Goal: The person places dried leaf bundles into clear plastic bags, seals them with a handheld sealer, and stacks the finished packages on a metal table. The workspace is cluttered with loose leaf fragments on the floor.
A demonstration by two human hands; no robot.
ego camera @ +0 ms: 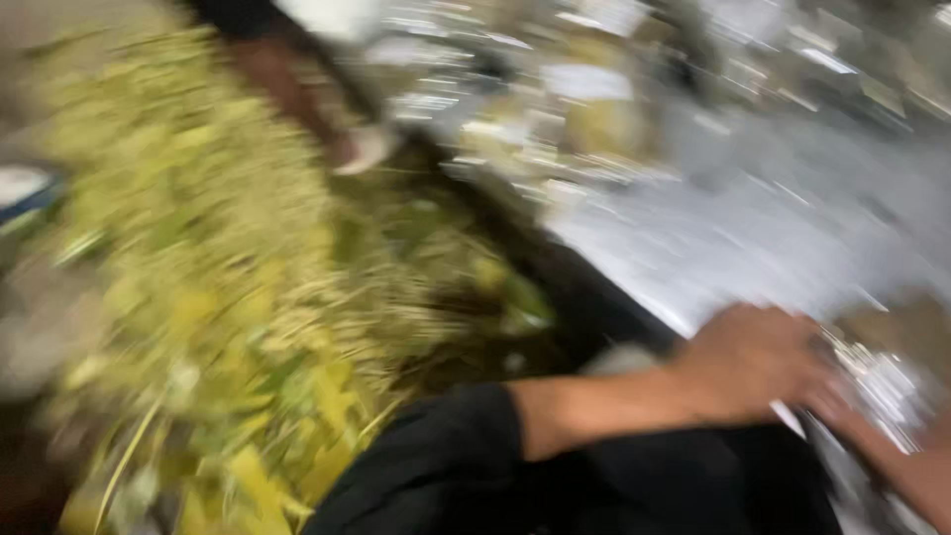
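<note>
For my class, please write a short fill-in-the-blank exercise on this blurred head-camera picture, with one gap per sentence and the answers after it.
1. The big heap of leafy stalks on the left is yellow-____.
2. The sleeve on the person's forearm is ____.
3. The person's left hand sits at the lower ____ of the picture.
4. The whole picture is smeared by motion ____.

Missing words: green; black; right; blur

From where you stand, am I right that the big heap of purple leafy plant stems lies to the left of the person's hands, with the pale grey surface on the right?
Not quite: the heap of leafy plant stems is yellow-green, not purple, as the head view shows despite the blur. It does lie left of the hand, with the pale grey surface on the right.
</note>
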